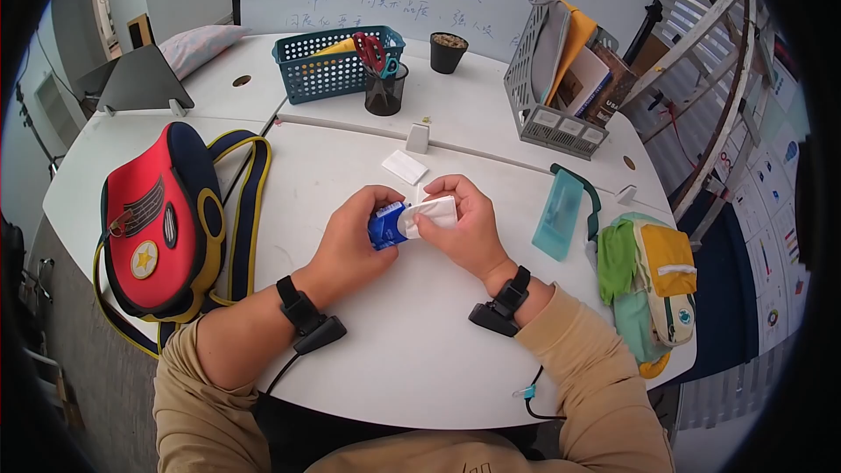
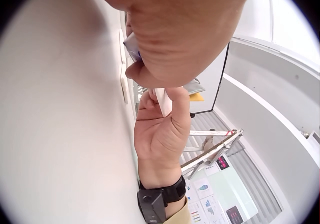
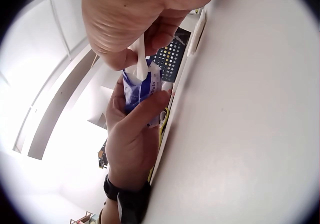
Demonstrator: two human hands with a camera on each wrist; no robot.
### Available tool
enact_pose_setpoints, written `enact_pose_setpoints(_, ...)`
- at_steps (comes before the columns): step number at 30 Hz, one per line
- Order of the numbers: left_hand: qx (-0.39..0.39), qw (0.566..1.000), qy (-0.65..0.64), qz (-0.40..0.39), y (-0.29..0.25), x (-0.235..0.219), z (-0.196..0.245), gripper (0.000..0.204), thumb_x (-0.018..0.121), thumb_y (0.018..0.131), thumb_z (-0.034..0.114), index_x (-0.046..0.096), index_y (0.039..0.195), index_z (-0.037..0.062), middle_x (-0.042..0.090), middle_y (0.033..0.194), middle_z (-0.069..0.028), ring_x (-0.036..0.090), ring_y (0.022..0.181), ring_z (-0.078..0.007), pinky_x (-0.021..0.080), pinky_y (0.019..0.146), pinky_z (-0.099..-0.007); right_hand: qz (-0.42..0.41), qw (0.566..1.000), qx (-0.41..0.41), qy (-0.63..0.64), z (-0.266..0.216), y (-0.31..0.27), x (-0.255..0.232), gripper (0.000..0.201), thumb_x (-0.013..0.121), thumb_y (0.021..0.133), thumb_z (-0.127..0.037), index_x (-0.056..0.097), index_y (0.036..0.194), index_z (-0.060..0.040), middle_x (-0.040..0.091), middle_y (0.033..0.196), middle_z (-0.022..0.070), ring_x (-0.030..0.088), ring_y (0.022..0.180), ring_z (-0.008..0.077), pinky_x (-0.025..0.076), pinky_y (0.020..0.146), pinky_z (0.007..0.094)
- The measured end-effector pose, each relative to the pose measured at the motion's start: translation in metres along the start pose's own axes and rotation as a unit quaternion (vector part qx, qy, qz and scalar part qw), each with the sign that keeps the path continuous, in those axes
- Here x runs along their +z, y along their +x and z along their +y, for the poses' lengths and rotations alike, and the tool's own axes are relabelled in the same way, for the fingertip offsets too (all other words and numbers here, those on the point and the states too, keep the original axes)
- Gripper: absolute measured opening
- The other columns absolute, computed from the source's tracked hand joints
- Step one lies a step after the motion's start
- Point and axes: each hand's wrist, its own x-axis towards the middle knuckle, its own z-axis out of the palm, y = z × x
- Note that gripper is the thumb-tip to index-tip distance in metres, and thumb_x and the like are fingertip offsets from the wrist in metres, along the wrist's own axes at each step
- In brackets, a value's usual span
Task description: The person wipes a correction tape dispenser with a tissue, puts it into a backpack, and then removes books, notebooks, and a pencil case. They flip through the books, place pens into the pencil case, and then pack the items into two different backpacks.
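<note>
My left hand grips a blue and white tissue pack over the middle of the table. At the pack's right end, my right hand pinches a folded white tissue between thumb and fingers. The right wrist view shows that tissue coming out of the torn top of the pack, with the left thumb across the pack's front. Just beyond the hands, a folded white tissue lies flat on the table. In the left wrist view, the left hand hides most of the pack.
A red and navy bag stands at left, a green, yellow and white bag at right beside a teal case. Behind are a perforated basket, a pen holder with scissors, a potted plant and a grey file rack.
</note>
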Motion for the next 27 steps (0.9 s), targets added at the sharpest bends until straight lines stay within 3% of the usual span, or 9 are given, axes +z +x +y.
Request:
enact_pose_setpoints(9, -0.001, 1.0, 0.017, -0.023, -0.001, -0.001, 0.004, 0.059, 0.08, 0.083, -0.004, 0.065, 0.139, 0.0008, 0.073, 0.13, -0.0197, 0.074, 0.123, -0.0372, 0.059, 0.11, -0.0427, -0.01, 0.999, -0.025, 0.046, -0.005, -0.002, 0.005, 0.043, 0.089, 0.098, -0.001, 0.062, 0.132, -0.0008, 0.081, 0.122, 0.0119, 0.078, 0.111, 0.0129, 0.064, 0.095, 0.0288)
enact_pose_setpoints(12, 0.022, 0.999, 0.038, -0.01, -0.002, 0.001, -0.003, 0.058, 0.082, 0.084, -0.004, 0.065, 0.139, 0.0019, 0.076, 0.123, -0.0165, 0.077, 0.113, -0.0287, 0.062, 0.103, -0.0384, -0.03, 0.999, -0.022, 0.038, -0.004, -0.002, 0.004, 0.044, 0.09, 0.099, -0.001, 0.062, 0.132, -0.002, 0.082, 0.125, 0.0143, 0.079, 0.115, 0.0135, 0.064, 0.096, 0.0292)
enact_pose_setpoints(21, 0.006, 1.0, 0.021, -0.008, -0.002, 0.001, -0.002, 0.061, 0.083, 0.085, -0.003, 0.065, 0.143, 0.0015, 0.076, 0.121, -0.0173, 0.078, 0.112, -0.0297, 0.062, 0.102, -0.0393, -0.072, 0.994, -0.004, -0.083, -0.01, -0.005, 0.001, 0.048, 0.095, 0.096, -0.004, 0.063, 0.132, -0.0033, 0.085, 0.117, 0.0119, 0.08, 0.115, 0.0121, 0.062, 0.089, 0.0248)
enact_pose_setpoints(24, 0.009, 1.0, 0.028, -0.001, -0.002, 0.002, -0.004, 0.064, 0.083, 0.085, -0.003, 0.064, 0.146, 0.0018, 0.076, 0.121, -0.0168, 0.077, 0.111, -0.0296, 0.062, 0.102, -0.0391, -0.055, 0.994, 0.003, -0.094, -0.016, -0.007, 0.004, 0.046, 0.094, 0.097, -0.004, 0.064, 0.132, -0.0034, 0.085, 0.114, 0.0092, 0.077, 0.106, 0.0084, 0.058, 0.081, 0.0227)
enact_pose_setpoints(27, 0.009, 0.999, 0.031, 0.015, -0.002, 0.002, -0.007, 0.068, 0.082, 0.085, -0.004, 0.062, 0.15, 0.0024, 0.075, 0.122, -0.0155, 0.077, 0.112, -0.0279, 0.062, 0.102, -0.0381, 0.002, 0.991, -0.086, -0.106, -0.01, -0.005, 0.003, 0.041, 0.094, 0.096, -0.013, 0.069, 0.127, -0.0058, 0.083, 0.098, 0.0037, 0.065, 0.078, 0.0045, 0.05, 0.069, 0.0228)
